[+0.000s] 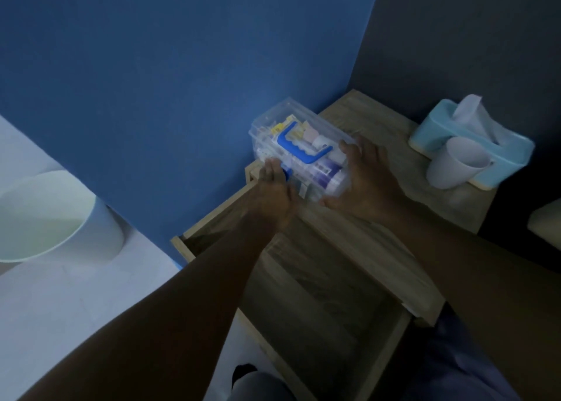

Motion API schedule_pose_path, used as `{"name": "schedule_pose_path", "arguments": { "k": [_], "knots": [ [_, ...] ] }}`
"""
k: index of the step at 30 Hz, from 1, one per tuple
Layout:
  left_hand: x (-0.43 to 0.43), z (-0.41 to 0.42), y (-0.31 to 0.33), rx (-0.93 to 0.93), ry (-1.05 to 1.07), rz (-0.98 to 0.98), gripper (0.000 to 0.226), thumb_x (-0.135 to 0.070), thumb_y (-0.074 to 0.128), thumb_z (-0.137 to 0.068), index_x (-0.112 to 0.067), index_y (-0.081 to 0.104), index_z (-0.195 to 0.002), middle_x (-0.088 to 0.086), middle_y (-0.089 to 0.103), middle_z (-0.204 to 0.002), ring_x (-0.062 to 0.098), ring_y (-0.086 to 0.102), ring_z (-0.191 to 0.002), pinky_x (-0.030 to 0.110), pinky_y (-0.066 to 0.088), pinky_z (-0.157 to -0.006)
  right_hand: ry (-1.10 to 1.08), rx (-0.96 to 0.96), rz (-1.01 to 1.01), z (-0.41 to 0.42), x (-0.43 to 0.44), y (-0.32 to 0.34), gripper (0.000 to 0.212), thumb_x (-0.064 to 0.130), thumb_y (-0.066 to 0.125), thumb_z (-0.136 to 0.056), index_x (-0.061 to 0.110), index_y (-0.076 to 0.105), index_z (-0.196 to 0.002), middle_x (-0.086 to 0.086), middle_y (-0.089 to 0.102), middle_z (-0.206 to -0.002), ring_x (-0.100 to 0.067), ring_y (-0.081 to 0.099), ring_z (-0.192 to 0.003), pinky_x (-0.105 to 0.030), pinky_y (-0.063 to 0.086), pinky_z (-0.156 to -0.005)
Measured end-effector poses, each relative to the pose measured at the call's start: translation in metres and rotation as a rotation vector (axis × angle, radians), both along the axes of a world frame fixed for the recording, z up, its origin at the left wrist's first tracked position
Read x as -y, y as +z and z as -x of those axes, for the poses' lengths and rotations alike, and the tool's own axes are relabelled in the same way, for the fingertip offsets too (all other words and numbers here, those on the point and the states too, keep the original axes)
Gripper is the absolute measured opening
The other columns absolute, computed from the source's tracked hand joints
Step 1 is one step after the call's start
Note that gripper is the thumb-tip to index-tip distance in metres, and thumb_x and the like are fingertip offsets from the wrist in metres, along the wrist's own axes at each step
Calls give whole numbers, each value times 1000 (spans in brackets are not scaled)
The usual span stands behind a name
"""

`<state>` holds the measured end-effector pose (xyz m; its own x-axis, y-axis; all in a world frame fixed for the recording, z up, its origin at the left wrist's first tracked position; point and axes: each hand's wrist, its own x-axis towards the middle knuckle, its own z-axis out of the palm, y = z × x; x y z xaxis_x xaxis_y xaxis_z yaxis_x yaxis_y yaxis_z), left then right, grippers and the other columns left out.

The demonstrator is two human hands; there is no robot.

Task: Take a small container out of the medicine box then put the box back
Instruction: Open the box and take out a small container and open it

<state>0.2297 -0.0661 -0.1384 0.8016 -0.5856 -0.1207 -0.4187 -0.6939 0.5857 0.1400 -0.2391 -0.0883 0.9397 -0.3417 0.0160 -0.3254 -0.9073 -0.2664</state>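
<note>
A clear plastic medicine box [291,133] with a blue handle [299,148] on its lid sits tilted at the left edge of the wooden bedside table [379,218], against the blue wall. Packets and small containers show through its walls. My left hand [274,189] presses against the box's near left side. My right hand [364,179] cups its near right end. Both hands grip the box between them, and the lid looks closed.
A light blue tissue box [455,133] and a white cup [452,162] stand at the table's right. An open wooden drawer [318,303] sticks out below my arms. A pale bin [51,218] stands on the floor at left.
</note>
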Motion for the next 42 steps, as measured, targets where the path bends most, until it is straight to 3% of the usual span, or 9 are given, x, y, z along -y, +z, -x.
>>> {"name": "schedule_pose_path", "arguments": {
  "k": [4, 13, 19, 22, 26, 28, 33, 37, 42],
  "knots": [
    [-5, 3, 7, 43, -98, -203, 84, -46, 38, -101, -3, -8, -156, 18, -9, -165, 34, -9, -153, 45, 5, -124, 10, -50, -134, -1, 6, 13, 122, 56, 88, -57, 23, 21, -154, -10, 22, -161, -30, 25, -146, -50, 37, -113],
    [-2, -14, 27, 352, -151, -100, 81, -19, 47, -93, 6, 0, -154, 26, -6, -163, 37, -7, -153, 44, 5, -125, -115, 157, -548, 7, 37, 71, 80, 30, 88, -71, 25, 49, -141, 14, 52, -130, -4, 52, -118, -22, 42, -93],
    [-5, -16, 9, 380, -193, -197, 81, -19, 42, -90, 1, -1, -156, 18, -9, -165, 32, -9, -154, 43, 11, -125, -315, 586, -543, 6, 68, 76, 29, 20, 77, -85, 19, 70, -113, 13, 68, -92, 1, 63, -83, -12, 53, -78],
    [-3, -16, 9, 370, -177, -231, 91, -16, 52, -90, -4, -7, -157, 11, -14, -166, 27, -12, -154, 38, 12, -124, -374, 623, -484, -3, 81, 63, 31, 21, 71, -89, 16, 69, -120, 4, 71, -102, -3, 65, -88, -6, 49, -76],
    [0, -17, 10, 359, -176, -283, 95, -17, 55, -88, -6, -10, -157, 10, -16, -166, 28, -13, -153, 44, 21, -123, -427, 453, -553, -15, 84, 33, 35, 23, 63, -92, 19, 61, -126, 4, 69, -111, -16, 66, -106, -26, 51, -91],
    [-1, -16, 9, 371, -176, -285, 95, -16, 54, -87, -5, -10, -156, 11, -16, -166, 28, -13, -153, 42, 23, -122, -484, 368, -639, -21, 78, 16, 36, 24, 62, -91, 16, 56, -126, 5, 67, -109, -17, 63, -110, -14, 47, -85],
    [-4, -16, 13, 384, -192, -298, 96, -16, 54, -86, -5, -10, -156, 11, -16, -166, 28, -12, -153, 41, 30, -119, -601, 223, -740, -31, 62, -4, 73, 31, 57, -94, 9, 26, -156, -7, 42, -155, -24, 46, -137, -19, 34, -90],
    [-2, -14, 17, 366, -195, -328, 97, -17, 55, -87, -5, -13, -156, 10, -19, -165, 28, -14, -153, 43, 32, -119, -523, 509, -429, -39, 50, 13, 67, 12, 57, -91, 10, 32, -153, -12, 37, -157, -24, 40, -141, -28, 38, -107],
    [-2, -15, 17, 340, -203, -336, 105, -20, 61, -83, -6, -14, -155, 8, -22, -164, 27, -16, -153, 44, 37, -115, 31, 421, -176, -78, 40, 26, 26, 6, 58, -85, 8, 74, -105, -7, 74, -99, -14, 64, -85, -26, 52, -76]
  ]
}}
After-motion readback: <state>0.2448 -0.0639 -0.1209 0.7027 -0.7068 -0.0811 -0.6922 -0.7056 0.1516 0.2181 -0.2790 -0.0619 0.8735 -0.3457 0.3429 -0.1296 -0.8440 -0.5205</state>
